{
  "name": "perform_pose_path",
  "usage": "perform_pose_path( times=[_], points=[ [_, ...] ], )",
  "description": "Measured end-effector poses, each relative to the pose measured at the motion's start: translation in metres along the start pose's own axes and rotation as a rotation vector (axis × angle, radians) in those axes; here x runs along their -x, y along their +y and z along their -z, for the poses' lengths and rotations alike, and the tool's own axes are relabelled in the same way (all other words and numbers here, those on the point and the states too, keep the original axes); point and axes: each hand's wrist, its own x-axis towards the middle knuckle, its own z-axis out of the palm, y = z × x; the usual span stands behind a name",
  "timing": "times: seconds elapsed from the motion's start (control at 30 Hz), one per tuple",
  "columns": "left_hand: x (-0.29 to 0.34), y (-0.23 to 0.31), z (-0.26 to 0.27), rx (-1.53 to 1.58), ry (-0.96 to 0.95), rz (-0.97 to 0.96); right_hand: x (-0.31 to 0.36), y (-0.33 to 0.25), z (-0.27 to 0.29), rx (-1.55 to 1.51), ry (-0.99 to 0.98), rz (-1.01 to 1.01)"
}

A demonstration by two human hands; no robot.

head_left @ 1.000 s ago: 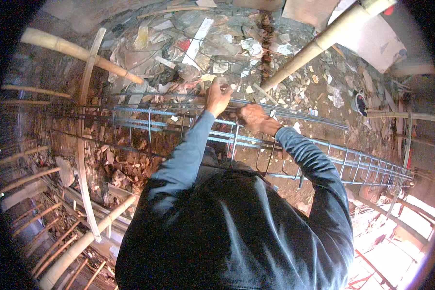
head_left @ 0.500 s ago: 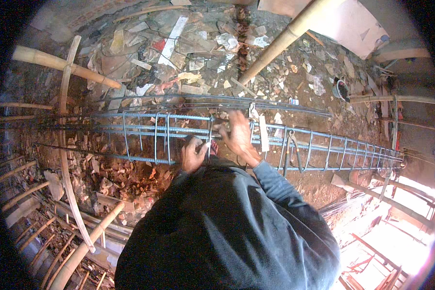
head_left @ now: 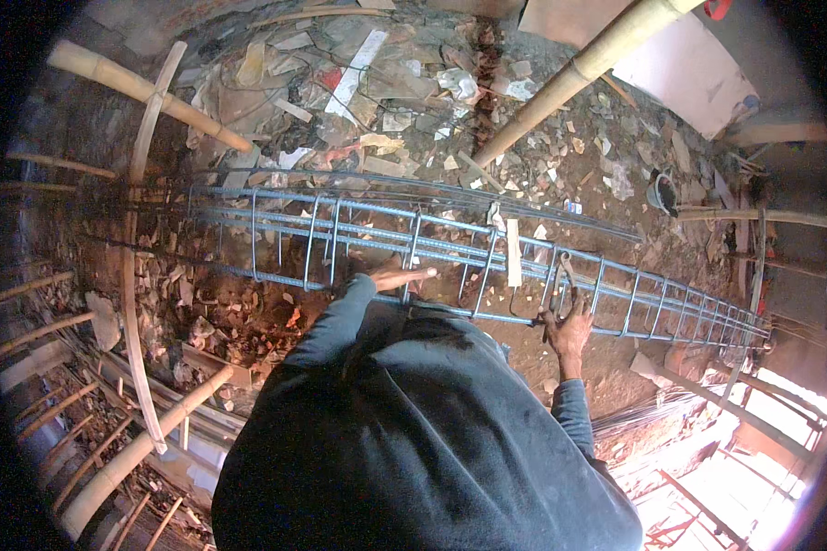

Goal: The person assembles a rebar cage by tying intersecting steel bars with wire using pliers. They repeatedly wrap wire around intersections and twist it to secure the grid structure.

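Observation:
A long cage of steel reinforcing bars (head_left: 383, 241) with square stirrups runs across in front of me. My left hand (head_left: 397, 277) is at its near side beside a stirrup, with a finger or thumb stretched out to the right; some of its fingers are hidden. To the right, a pair of pincers (head_left: 565, 266) hangs on the cage, jaws toward the far bars. My right hand (head_left: 572, 332) is closed around its lower handles at the near bar. Between my hands, a pale strip of wood or board (head_left: 514, 253) lies across the cage.
Thick bamboo poles (head_left: 583, 78) slant across the far side and the left. Loose bars (head_left: 570, 219) lie beyond the cage. Rubble and scraps (head_left: 395, 119) cover the ground. A bucket (head_left: 662, 193) stands at the far right, and a wooden strip (head_left: 130, 321) crosses at the left.
My right hand has left the stirrup near my left hand and moved right onto the pincers. My left hand has shifted slightly right, its fingers straighter. The whole view has tilted a little.

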Motion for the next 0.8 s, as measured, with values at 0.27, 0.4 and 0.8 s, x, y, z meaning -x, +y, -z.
perform_pose_path(
  times=[0.27,0.4,0.8],
  points=[
    [-0.012,-0.02,-0.001,-0.175,0.193,-0.012,-0.023,0.028,-0.002,-0.159,-0.139,0.13],
    [-0.01,-0.026,-0.033,-0.266,0.78,-0.161,-0.028,0.039,-0.009,-0.043,-0.05,0.299],
    [-0.015,0.016,-0.069,0.225,1.083,-0.337,-0.095,-0.11,0.098,0.052,-0.285,0.599]
  ],
)
